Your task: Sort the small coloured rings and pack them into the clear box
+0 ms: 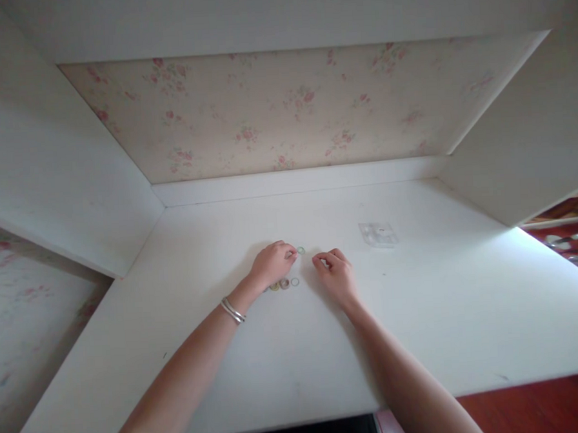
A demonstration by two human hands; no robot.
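Note:
My left hand (272, 264) rests on the white desk (420, 319), fingers curled in a pinch beside a small greenish ring (301, 250). A silver bangle is on that wrist. Below this hand lie a few more small rings (284, 284) in a short row. My right hand (337, 275) sits just to the right, its fingers bent and pinched together; whatever is in them is too small to make out. The two hands are a few centimetres apart.
A small clear plastic bag (378, 234) lies on the desk to the right of my hands. White cabinet sides flank the desk, with floral wallpaper (274, 114) behind. Red-brown floor (536, 407) shows past the desk's right front edge.

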